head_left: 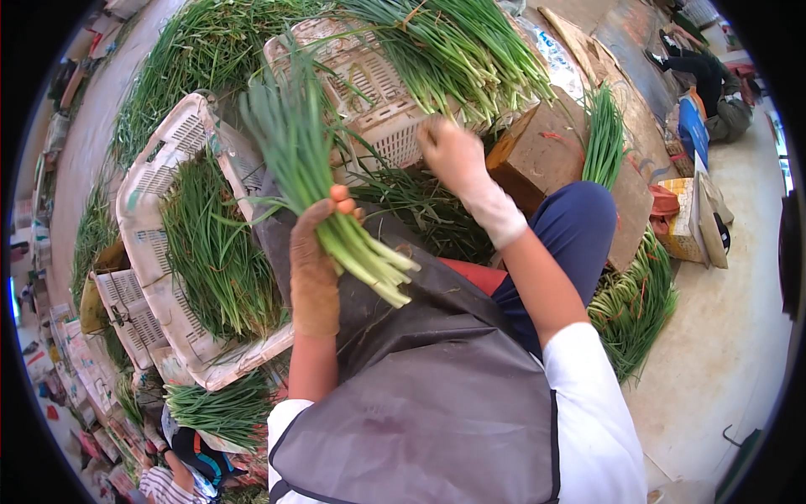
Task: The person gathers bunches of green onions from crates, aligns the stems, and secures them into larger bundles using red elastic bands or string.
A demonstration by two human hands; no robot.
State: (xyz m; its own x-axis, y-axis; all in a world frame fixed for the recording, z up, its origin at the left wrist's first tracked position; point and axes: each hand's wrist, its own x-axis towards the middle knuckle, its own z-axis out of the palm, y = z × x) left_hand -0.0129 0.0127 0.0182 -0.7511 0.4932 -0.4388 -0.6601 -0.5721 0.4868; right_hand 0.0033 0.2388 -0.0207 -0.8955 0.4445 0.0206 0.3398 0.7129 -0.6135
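My left hand (pixel 315 260), in a brown glove with bare fingertips, is closed around a bunch of green onions (pixel 357 244). Their leaves point up and away, and the pale stem ends hang over my dark apron (pixel 420 386). My right hand (pixel 453 155), in a pale glove, is raised to the right of the bunch with its fingers curled in. Whether anything small sits in those fingers is hidden. Just beyond it, more green onions (pixel 462 59) lie in a heap on an upturned white plastic crate (pixel 390 139).
At my left stands a white crate (pixel 138 210) with loose greens inside. A cardboard box (pixel 541 139) is beside my right knee, with a small bundle of green onions (pixel 603 139) on it. Tied bundles (pixel 634 302) lie on the floor at right. Another person (pixel 726 101) sits far right.
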